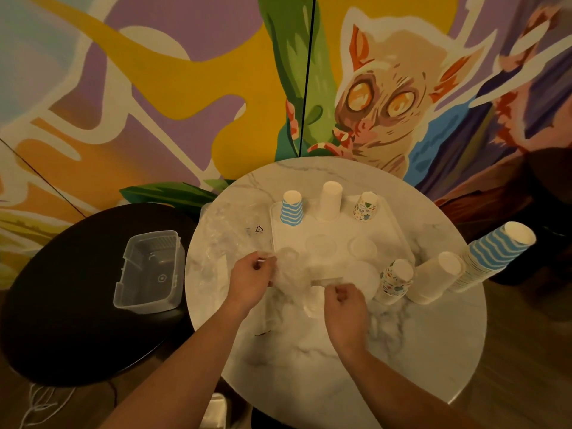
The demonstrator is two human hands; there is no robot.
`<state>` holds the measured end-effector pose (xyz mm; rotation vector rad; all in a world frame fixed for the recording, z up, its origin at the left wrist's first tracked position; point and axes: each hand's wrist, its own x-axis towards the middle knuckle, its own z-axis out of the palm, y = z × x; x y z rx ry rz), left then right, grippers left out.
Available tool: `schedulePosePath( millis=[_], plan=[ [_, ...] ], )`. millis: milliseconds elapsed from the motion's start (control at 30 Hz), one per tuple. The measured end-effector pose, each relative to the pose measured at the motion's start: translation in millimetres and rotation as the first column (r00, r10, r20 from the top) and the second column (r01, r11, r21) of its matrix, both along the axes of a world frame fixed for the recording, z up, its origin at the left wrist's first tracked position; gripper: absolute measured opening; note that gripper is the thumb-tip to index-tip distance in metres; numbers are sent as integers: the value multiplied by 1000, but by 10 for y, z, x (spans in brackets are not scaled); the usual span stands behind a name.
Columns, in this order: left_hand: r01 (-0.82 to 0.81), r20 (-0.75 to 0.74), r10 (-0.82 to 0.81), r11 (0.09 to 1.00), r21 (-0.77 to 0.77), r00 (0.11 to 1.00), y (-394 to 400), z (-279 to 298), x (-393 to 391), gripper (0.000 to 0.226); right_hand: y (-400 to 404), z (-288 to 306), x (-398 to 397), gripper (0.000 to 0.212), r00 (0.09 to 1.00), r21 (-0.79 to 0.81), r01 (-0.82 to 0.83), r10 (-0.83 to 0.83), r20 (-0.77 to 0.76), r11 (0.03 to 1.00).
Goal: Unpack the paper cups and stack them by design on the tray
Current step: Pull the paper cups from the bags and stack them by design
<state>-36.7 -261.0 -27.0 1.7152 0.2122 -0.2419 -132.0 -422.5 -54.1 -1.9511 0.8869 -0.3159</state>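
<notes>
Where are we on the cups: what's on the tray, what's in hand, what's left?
Done: three starter stacks sit upside down along the far edge of the tray: blue-striped cup, plain white cup, patterned cup. In hand: left hand and right hand pull at clear plastic wrap. Left: three larger stacks off the tray at right, patterned, white, striped.

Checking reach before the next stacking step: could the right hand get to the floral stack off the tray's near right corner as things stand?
Probably yes, once freed. The right hand lies just left of the floral stack with nothing between, but it is pinching clear plastic wrap.
</notes>
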Motion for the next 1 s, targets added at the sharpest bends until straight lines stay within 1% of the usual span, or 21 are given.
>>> schedulePosePath(
  millis=[33, 67, 133, 167, 200, 233, 267, 333, 400, 467, 533, 600, 667, 733, 767, 800, 833, 867, 900, 967, 1000],
  plan=[
    [12, -9, -12, 1000, -7, 1000, 10, 23, 1, 13, 45, 143, 27, 20, 991, 32, -71, 67, 114, 997],
    [24, -18, -25, 999, -21, 1000, 22, 44, 0, 16, 86, 238, 79, 43, 965, 66, -201, 186, 185, 977],
    [50, -31, -52, 997, -59, 998, 49, 97, -4, 22, 146, 304, 201, 97, 869, 153, -492, 474, 144, 857],
    [53, -33, -55, 996, -73, 998, 68, 123, -4, 23, 167, 321, 255, 112, 811, 242, -582, 575, 110, 776],
    [43, -31, -46, 996, -76, 998, 96, 149, 4, 23, 187, 355, 304, 117, 763, 345, -633, 635, 123, 693],
    [22, -24, -23, 998, -58, 999, 133, 178, 19, 24, 207, 383, 349, 113, 740, 414, -649, 655, 152, 638],
    [-8, -11, 8, 1000, -22, 1000, 182, 201, 42, 25, 230, 401, 392, 103, 737, 443, -651, 653, 174, 616],
    [-78, 11, 78, 996, 43, 997, 304, 237, 96, 27, 305, 381, 462, 78, 731, 414, -658, 665, 151, 629],
    [-171, 13, 170, 983, 65, 985, 444, 245, 153, 29, 423, 345, 491, 59, 714, 401, -673, 689, 129, 622],
    [-261, -11, 262, 964, 55, 965, 575, 252, 215, 30, 564, 307, 518, 31, 738, 454, -639, 662, 132, 621],
    [-342, -67, 340, 940, -6, 938, 679, 271, 300, 27, 701, 295, 562, 5, 777, 493, -591, 614, 137, 638],
    [-407, -129, 395, 909, -84, 909, 753, 329, 404, 23, 818, 303, 631, 13, 788, 465, -578, 607, 105, 671],
    [-426, -146, 405, 889, -168, 903, 814, 418, 525, 23, 918, 320, 728, 18, 807, 436, -556, 585, 79, 708],
    [-384, -131, 361, 886, -260, 923, 870, 480, 641, 25, 994, 328, 863, 17, 841, 451, -510, 535, 81, 733],
    [-358, -109, 340, 889, -287, 934, 897, 482, 682, 28, 1019, 321, 943, 16, 852, 460, -494, 518, 84, 738],
    [-335, -64, 331, 900, -278, 942, 921, 457, 712, 31, 1037, 314, 1027, 16, 858, 466, -483, 507, 83, 741],
    [-313, 19, 324, 925, -215, 946, 941, 406, 724, 34, 1042, 269, 1130, 17, 862, 470, -472, 501, 71, 746],
    [-283, 132, 295, 954, -102, 946, 955, 336, 715, 36, 1040, 226, 1223, 18, 866, 463, -462, 497, 53, 756],
    [-244, 251, 227, 969, 39, 941, 962, 251, 690, 38, 1035, 185, 1309, 25, 868, 431, -454, 496, 18, 779],
    [-139, 416, -1, 941, 308, 909, 961, 35, 628, 36, 1009, 105, 1420, 55, 861, 272, -454, 496, -110, 848],
    [-79, 440, -126, 905, 418, 889, 961, -88, 605, 33, 993, 80, 1428, 65, 860, 186, -458, 486, -154, 869]
  ],
)
